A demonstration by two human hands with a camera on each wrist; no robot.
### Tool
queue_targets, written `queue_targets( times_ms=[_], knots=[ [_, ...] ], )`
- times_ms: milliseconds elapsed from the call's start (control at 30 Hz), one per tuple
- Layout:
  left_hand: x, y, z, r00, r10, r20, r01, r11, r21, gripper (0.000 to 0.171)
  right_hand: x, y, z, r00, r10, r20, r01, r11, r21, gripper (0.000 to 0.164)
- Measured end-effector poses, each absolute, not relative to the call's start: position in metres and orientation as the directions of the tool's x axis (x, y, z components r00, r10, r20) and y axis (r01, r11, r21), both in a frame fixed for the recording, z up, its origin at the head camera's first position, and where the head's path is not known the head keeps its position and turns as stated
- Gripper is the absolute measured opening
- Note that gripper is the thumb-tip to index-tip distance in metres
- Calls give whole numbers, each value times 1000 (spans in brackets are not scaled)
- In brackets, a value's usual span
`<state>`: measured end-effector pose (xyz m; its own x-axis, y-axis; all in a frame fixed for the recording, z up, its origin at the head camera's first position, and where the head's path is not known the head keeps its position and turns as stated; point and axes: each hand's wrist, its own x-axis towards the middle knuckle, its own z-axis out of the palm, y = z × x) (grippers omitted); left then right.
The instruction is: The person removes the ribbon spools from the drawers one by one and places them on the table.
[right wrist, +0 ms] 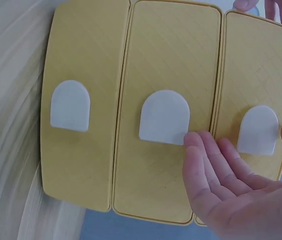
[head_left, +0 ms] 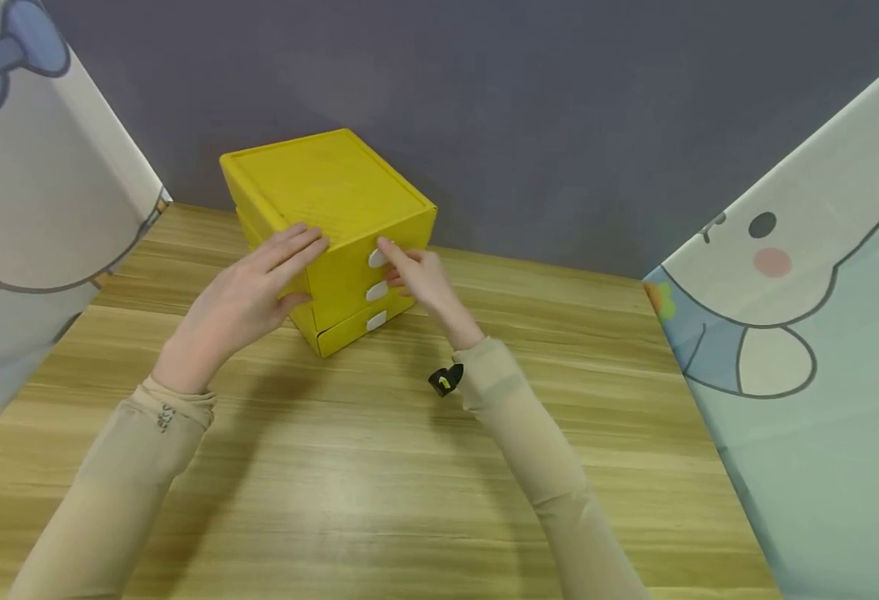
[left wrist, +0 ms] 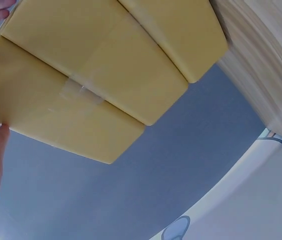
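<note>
A yellow drawer box (head_left: 334,187) with three stacked drawers and white rounded tabs stands on the wooden table. My left hand (head_left: 240,300) lies against its near left edge, fingers stretched along the top rim and thumb lower on the side. At the front, my right hand (head_left: 424,283) is at the top tab (right wrist: 258,130). Its thumb is beside that tab, while the loosely bent fingers (right wrist: 220,165) lie near the middle tab (right wrist: 164,117), apart from the thumb. All drawers look closed. Clear tape (left wrist: 81,92) crosses a seam on the box's side.
A small black object (head_left: 442,381) with a yellow mark shows beside my right sleeve; whether it is on the table or the wrist, I cannot tell. A dark grey wall (head_left: 559,125) stands behind the box. Cartoon-printed panels (head_left: 776,333) flank the wooden table (head_left: 349,500).
</note>
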<state>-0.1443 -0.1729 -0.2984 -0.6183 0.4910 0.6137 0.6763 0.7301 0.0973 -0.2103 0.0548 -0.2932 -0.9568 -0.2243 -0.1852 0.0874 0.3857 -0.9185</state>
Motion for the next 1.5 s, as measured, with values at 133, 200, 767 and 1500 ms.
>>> queue_targets(
  times_ms=[133, 200, 767, 1500],
  knots=[
    [-145, -171, -300, -609, 487, 625, 685, 721, 105, 77, -210, 53, -294, -955, -213, -204, 121, 348, -930, 57],
    [-144, -170, -301, -607, 482, 631, 686, 720, 110, 77, -209, 53, -294, -954, -211, -214, 135, 335, -933, 55],
    [-145, -171, -304, -625, 433, 650, 664, 732, 152, 75, -188, 72, -296, -955, -213, -208, 138, 301, -944, 44],
    [-148, -171, -303, -635, 415, 652, 662, 728, 181, 76, -159, 115, -290, -932, -260, -254, 106, 473, -874, 44]
  ],
)
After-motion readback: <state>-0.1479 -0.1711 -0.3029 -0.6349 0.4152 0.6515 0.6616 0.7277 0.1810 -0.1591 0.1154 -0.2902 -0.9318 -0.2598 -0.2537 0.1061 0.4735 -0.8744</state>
